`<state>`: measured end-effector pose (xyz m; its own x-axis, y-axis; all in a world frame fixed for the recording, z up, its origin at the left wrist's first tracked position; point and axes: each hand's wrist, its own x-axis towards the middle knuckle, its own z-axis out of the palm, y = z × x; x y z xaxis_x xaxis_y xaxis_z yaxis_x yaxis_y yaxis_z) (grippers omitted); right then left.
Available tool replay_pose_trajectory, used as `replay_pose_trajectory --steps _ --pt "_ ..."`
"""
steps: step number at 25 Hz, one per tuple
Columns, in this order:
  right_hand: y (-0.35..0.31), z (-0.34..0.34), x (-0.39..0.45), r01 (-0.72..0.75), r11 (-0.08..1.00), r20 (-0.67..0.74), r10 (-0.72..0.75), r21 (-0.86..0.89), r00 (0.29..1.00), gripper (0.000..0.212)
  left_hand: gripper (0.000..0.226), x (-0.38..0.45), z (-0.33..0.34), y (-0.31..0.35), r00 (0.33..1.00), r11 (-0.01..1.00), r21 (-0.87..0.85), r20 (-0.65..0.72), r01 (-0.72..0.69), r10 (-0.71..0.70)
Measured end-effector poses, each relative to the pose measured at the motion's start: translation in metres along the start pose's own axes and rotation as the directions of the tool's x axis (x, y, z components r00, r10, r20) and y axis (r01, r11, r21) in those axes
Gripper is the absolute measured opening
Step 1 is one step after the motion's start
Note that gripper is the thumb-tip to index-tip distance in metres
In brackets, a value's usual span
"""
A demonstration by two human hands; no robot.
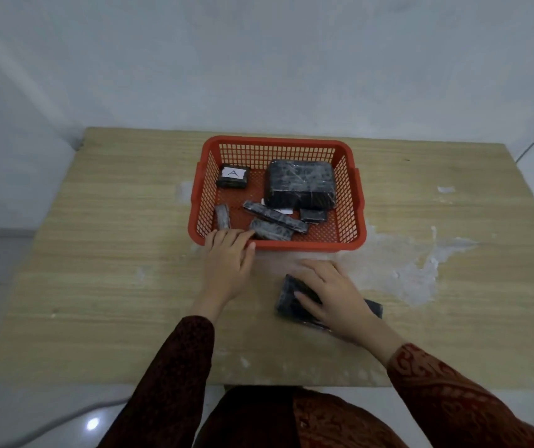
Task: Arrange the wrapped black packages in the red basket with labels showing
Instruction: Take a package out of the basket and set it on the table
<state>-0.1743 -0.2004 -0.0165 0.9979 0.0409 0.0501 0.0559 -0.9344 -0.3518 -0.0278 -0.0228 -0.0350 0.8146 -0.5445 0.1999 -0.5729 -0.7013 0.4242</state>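
Observation:
The red basket (pixel 349 202) stands on the wooden table, beyond both hands. Inside lie several wrapped black packages: a small one with a white "A" label (pixel 232 176) at the back left, a large one (pixel 301 184) at the back right with a white label edge under it, and some thin ones (pixel 275 218) near the front. My left hand (pixel 228 263) rests on the basket's front left rim, fingers touching it. My right hand (pixel 330 295) presses flat on a black package (pixel 288 300) lying on the table in front of the basket.
The wooden table (pixel 97 253) has white worn patches to the right of the basket. A pale wall rises behind the table's far edge. A cable runs along the wall at the far right.

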Motion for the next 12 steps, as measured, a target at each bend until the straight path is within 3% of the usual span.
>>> replay_pose_trajectory --steps 3,6,9,12 --pt "-0.017 -0.016 0.058 0.04 0.991 -0.087 -0.03 0.124 0.996 0.029 0.03 0.007 -0.007 -0.003 0.994 0.998 -0.059 0.106 0.023 -0.017" --pt "-0.022 -0.014 0.115 -0.07 0.975 -0.04 0.08 0.211 0.996 0.026 0.025 0.02 -0.023 -0.011 0.987 0.966 -0.255 0.16 0.042 0.0" --pt "-0.012 -0.003 0.157 -0.245 0.967 0.076 0.24 0.072 0.968 0.032 0.024 0.039 -0.04 -0.029 0.996 0.968 -0.248 -0.061 0.044 -0.061" --pt "0.0 0.006 0.173 -0.263 0.964 0.094 0.266 -0.044 0.959 0.029 0.032 0.064 -0.045 -0.049 0.973 0.958 -0.259 -0.164 0.119 -0.165"
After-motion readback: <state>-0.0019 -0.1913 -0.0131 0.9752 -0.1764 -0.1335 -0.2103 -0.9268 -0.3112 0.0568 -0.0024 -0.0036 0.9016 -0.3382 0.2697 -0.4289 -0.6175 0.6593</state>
